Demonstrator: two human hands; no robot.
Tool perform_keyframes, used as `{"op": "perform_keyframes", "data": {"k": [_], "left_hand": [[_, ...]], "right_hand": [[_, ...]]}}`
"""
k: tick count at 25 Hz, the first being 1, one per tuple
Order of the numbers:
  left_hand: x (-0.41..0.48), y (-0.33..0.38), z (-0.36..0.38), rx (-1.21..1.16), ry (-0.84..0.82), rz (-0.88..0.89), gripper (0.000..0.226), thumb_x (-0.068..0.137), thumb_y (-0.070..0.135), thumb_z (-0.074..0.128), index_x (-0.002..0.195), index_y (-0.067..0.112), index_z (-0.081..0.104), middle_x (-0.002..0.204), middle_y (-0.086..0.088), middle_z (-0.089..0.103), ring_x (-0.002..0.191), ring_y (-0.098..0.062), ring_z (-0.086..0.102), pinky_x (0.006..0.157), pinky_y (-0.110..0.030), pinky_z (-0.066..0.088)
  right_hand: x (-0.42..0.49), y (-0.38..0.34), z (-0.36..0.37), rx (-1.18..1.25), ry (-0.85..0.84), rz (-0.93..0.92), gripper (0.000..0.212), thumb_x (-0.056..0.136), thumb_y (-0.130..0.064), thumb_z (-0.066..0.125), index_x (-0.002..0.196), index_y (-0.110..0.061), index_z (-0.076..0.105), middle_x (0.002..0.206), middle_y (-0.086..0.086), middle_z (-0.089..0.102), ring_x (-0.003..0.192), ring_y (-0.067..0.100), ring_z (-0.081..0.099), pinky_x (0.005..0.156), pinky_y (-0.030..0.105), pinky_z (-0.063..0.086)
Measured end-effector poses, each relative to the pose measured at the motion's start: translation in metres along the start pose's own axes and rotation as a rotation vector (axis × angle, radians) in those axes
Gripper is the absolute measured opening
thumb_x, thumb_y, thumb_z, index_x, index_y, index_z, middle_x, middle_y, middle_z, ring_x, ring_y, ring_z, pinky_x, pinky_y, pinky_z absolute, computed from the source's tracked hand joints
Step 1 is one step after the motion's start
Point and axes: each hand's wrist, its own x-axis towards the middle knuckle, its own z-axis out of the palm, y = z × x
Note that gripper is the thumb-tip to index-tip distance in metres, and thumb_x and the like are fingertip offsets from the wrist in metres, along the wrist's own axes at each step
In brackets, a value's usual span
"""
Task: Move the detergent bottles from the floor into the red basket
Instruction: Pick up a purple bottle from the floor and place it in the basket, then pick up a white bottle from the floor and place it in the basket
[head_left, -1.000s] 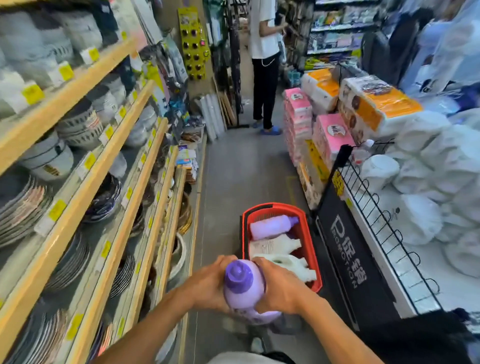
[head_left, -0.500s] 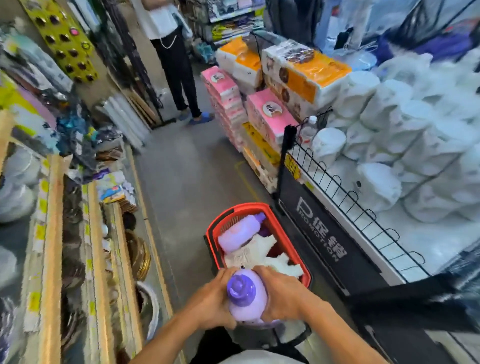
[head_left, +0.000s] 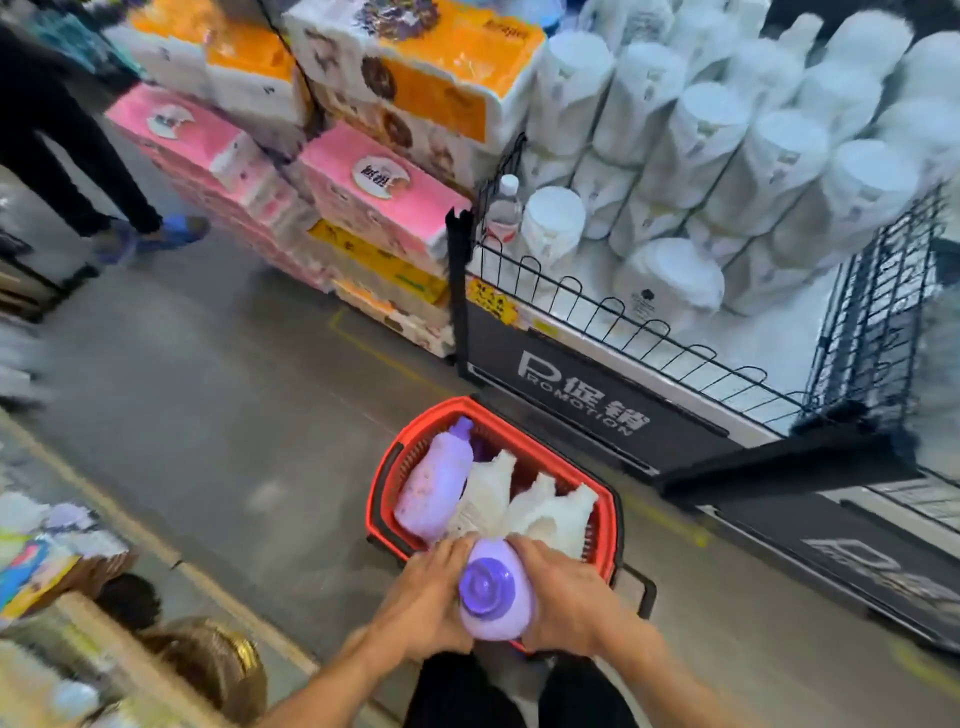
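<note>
Both hands are on one bottle. My left hand (head_left: 426, 597) wraps the left flank of the purple detergent bottle (head_left: 498, 618) and my right hand (head_left: 566, 597) wraps the right flank. The fingers of both curl round the body, clamping it between the palms. The bottle is upright, with its darker cap (head_left: 485, 587) facing up toward the camera.

Position: the bottle is held over the near end of the red basket (head_left: 384, 488), covering the near rim. Its base is hidden under my hands, so I cannot tell whether it touches anything.

The basket stands on the grey floor (head_left: 234, 389), just beside the near-left corner of the black promotion bin (head_left: 582, 395).

Basket contents:
- A second purple bottle (head_left: 436, 483) lies along the left wall, cap toward the far end.
- White bottles (head_left: 561, 514) lie to its right, packed against it. At least two show; the exact count is unclear.

Surroundings:
- The bin holds wrapped white packs (head_left: 727, 156) behind a wire rail, with a clear water bottle (head_left: 504, 208) at its far-left corner.
- Pink tissue packs (head_left: 374, 192) are stacked on the floor left of the bin, with orange packs (head_left: 431, 78) behind them.
- At far left are another person's dark trouser legs (head_left: 67, 156) and blue slippers (head_left: 171, 234).
- The near-left shelf edge is blurred and its goods are unreadable.
</note>
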Motion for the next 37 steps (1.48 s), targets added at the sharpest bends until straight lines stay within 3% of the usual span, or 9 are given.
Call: {"op": "perform_keyframes", "data": {"k": [2,6,11,14,17,20,24,31,37], "left_hand": [[0.026,-0.034,0.006,-0.039,-0.028,0.012,0.127,0.035,0.043,0.087,0.144,0.053,0.022,0.106,0.022,0.058,0.104,-0.008,0.067,0.07,-0.021,0.052],[0.081,-0.088,0.019,0.137,-0.157,0.112,0.109,0.05,0.048,0.075,0.149,0.027,0.034,0.131,0.004,0.054,0.117,-0.026,0.062,0.092,-0.037,0.052],[0.18,-0.131,0.042,0.302,-0.394,0.109,0.12,0.055,0.041,0.081,0.152,0.031,0.012,0.144,-0.008,0.046,0.126,-0.032,0.056,0.095,-0.044,0.053],[0.246,-0.163,0.042,0.226,-0.418,-0.02,0.118,0.05,0.046,0.071,0.157,0.027,0.027,0.142,-0.009,0.049,0.122,-0.032,0.059,0.097,-0.04,0.051],[0.288,-0.175,0.068,0.165,-0.39,-0.167,0.087,0.068,0.043,0.073,0.148,0.028,0.044,0.137,-0.012,0.054,0.122,-0.033,0.059,0.101,-0.043,0.048],[0.293,-0.145,0.113,0.161,-0.345,-0.2,0.059,0.084,0.03,0.073,0.139,0.026,0.052,0.134,-0.008,0.058,0.12,-0.029,0.06,0.101,-0.039,0.047],[0.275,-0.096,0.138,0.275,-0.328,-0.1,0.054,0.087,0.034,0.068,0.138,0.029,0.052,0.138,0.002,0.058,0.125,-0.025,0.057,0.099,-0.038,0.047],[0.238,-0.01,0.063,0.736,-0.181,0.083,0.046,0.09,0.038,0.058,0.133,0.027,0.05,0.131,-0.001,0.055,0.119,-0.027,0.054,0.09,-0.04,0.045],[0.185,0.056,-0.011,0.892,-0.097,0.232,0.049,0.091,0.044,0.061,0.135,0.025,0.049,0.131,0.0,0.056,0.121,-0.026,0.054,0.092,-0.041,0.043]], "right_hand": [[0.03,0.001,0.018,0.069,-0.003,0.055,0.099,0.066,-0.054,0.074,0.149,-0.034,0.025,0.128,-0.006,0.054,0.113,0.023,0.06,0.091,0.043,0.053],[0.084,0.016,0.06,0.23,-0.003,0.13,0.101,0.064,-0.055,0.079,0.147,-0.039,0.024,0.124,-0.008,0.053,0.109,0.024,0.061,0.085,0.046,0.055],[0.152,0.059,0.108,0.406,0.071,0.237,0.088,0.067,-0.056,0.08,0.139,-0.039,0.03,0.126,-0.012,0.057,0.111,0.021,0.061,0.08,0.04,0.051],[0.211,0.09,0.126,0.486,0.069,0.335,0.079,0.071,-0.056,0.079,0.133,-0.032,0.035,0.12,-0.005,0.064,0.105,0.029,0.064,0.074,0.039,0.046],[0.238,0.142,0.146,0.466,0.079,0.526,0.064,0.088,-0.047,0.069,0.136,-0.016,0.041,0.129,0.013,0.057,0.117,0.04,0.06,0.087,0.046,0.048],[0.208,0.186,0.154,0.352,0.087,0.633,0.05,0.095,-0.037,0.06,0.138,-0.015,0.046,0.129,0.014,0.05,0.118,0.04,0.058,0.092,0.046,0.048],[0.152,0.209,0.139,0.224,0.037,0.648,0.054,0.094,-0.037,0.061,0.142,-0.019,0.044,0.134,0.009,0.05,0.123,0.034,0.053,0.092,0.043,0.047],[0.093,0.168,0.069,0.104,0.124,0.608,0.051,0.093,-0.036,0.061,0.139,-0.02,0.046,0.135,0.008,0.052,0.127,0.032,0.049,0.094,0.044,0.05],[0.01,0.111,-0.001,0.075,0.282,0.676,0.054,0.094,-0.039,0.061,0.142,-0.02,0.044,0.141,0.008,0.048,0.129,0.033,0.047,0.097,0.045,0.048]]}}
